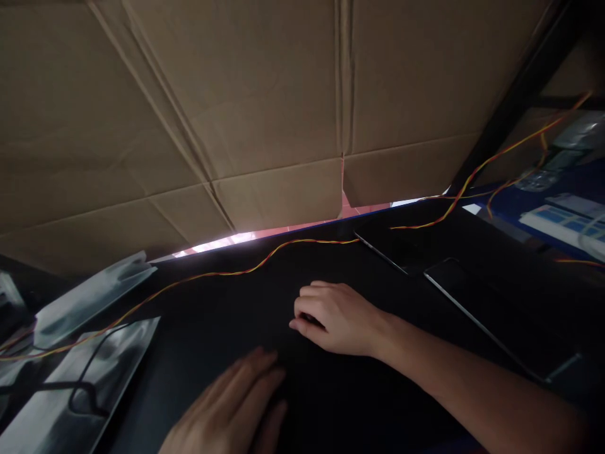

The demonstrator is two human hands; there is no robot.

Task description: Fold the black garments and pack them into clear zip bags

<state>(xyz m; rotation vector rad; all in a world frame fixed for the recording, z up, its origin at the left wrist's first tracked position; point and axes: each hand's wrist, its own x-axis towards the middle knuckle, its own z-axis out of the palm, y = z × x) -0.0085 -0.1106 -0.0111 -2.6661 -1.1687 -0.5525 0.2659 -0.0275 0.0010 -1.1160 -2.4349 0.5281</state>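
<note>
My left hand [231, 403] is low in the head view, a little blurred, over the black table [203, 340]; its fingers are extended and it holds nothing. Right of it, my right hand [335, 318] rests on the black surface with its fingers curled in. Whether anything small lies inside those fingers is hidden. A thin twisted red and yellow wire [250, 270] runs across the table beyond both hands. Two dark flat panels with pale edges, one farther back [392, 249] and one nearer [496, 321], lie to the right of my right hand.
Silvery bags [89, 299] and a black cable [92, 356] lie at the left. A large cardboard sheet [265, 94] stands along the back edge. At the right are a clear plastic bottle [576, 135], a blue surface [510, 211] and a white-and-blue pack [562, 224].
</note>
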